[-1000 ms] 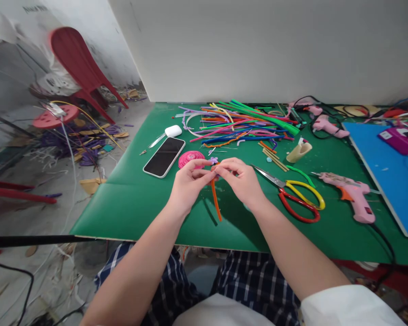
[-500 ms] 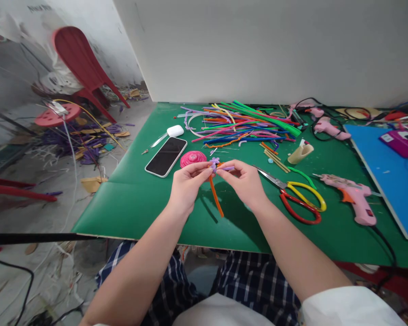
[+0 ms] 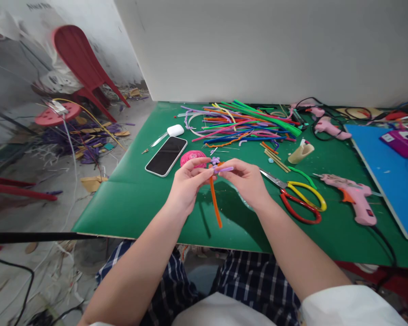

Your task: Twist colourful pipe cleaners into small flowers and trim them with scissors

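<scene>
My left hand (image 3: 189, 183) pinches a small purple flower shape (image 3: 215, 161) made of fuzzy stem, near its base. From between my hands an orange stem (image 3: 215, 203) hangs down over the green table (image 3: 129, 199). A purple stem end (image 3: 226, 170) points right, with the fingers of my right hand (image 3: 246, 181) closed around the same small piece. Just behind my left fingers lies a pink coiled disc (image 3: 192, 157). Scissors (image 3: 285, 185) with yellow and red handles rest right of my right hand.
Behind my hands is a pile of coloured stems (image 3: 241, 124). A phone (image 3: 166, 156) and white case (image 3: 175, 131) lie left. To the right are a beige holder (image 3: 301, 152), a pink glue gun (image 3: 360, 199) and a blue board (image 3: 387, 167). A person sits on a red chair (image 3: 78, 59).
The hanging orange stem has swung slightly left and reaches lower. The purple stem end shows more fully, and my right fingers have shifted a little around it.
</scene>
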`<state>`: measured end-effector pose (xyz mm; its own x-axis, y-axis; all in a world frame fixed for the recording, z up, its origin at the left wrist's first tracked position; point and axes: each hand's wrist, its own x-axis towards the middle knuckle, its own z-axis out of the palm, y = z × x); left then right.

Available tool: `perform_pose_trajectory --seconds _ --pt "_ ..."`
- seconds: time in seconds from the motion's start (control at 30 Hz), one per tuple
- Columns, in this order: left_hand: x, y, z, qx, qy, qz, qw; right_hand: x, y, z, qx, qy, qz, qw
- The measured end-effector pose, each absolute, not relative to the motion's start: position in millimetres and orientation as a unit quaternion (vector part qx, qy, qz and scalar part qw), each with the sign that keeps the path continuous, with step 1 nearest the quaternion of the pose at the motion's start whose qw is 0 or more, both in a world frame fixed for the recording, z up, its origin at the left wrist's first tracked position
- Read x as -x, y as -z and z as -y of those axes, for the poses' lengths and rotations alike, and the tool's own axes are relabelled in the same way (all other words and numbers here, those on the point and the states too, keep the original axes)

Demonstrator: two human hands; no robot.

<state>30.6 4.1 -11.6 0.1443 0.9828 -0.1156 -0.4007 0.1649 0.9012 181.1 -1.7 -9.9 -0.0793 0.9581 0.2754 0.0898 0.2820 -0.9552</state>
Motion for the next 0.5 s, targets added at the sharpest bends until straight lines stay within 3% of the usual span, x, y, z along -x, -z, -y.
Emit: perform_pose_trajectory --seconds 0.33,0.5 --pt "-32.9 9.4 0.8 -0.473 -0.543 -0.403 0.565 -176.8 9.4 4.5 0.441 -0.33 0.645 0.531" --pt "-34.5 9.3 0.9 -0.462 -0.557 -0.403 0.56 -172.9 14.5 4.8 0.469 -0.382 0.595 0.529"
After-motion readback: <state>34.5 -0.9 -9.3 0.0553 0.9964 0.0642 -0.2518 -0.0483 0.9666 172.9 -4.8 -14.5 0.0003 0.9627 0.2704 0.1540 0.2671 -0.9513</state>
